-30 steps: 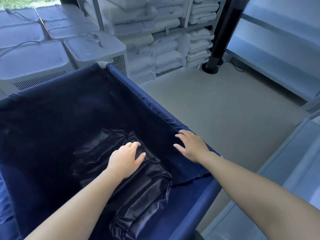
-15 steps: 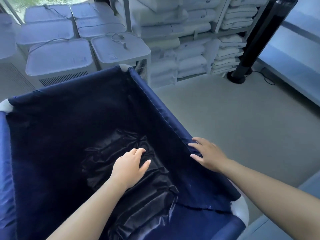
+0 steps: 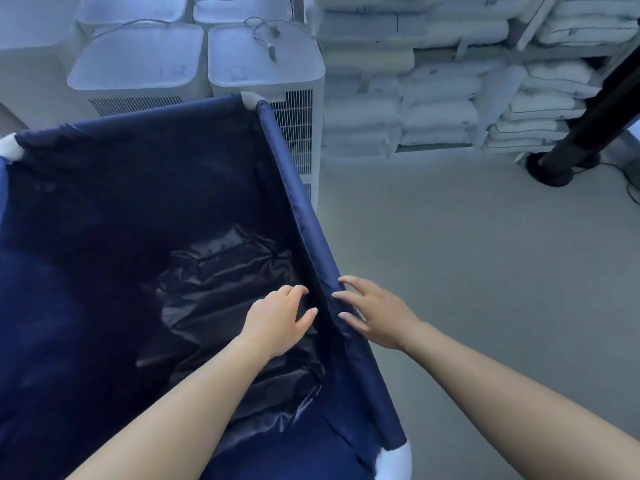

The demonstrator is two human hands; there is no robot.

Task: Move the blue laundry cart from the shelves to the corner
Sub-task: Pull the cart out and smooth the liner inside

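The blue laundry cart (image 3: 287, 174) fills the left half of the head view, its fabric walls hanging from padded rails with white corner pieces (image 3: 398, 459). Shiny dark crumpled fabric (image 3: 221, 282) lies at its bottom. My left hand (image 3: 277, 323) hovers inside the cart just left of the right rail, fingers apart and holding nothing. My right hand (image 3: 374, 313) rests on the outer side of that same rail, fingers spread with the tips touching the blue cloth. The cart's far right corner sits close against a white unit.
Several white boxy appliances (image 3: 263, 60) with vent grilles stand behind the cart, one with a cable on top. Shelves of folded white linen (image 3: 433, 88) line the back right. A black pole on a round base (image 3: 554, 168) stands at the right with a cord on the grey floor.
The cart has swung toward the white appliances and its far corner now nearly touches one. My left hand has shifted right, close to the rail beside my right hand.
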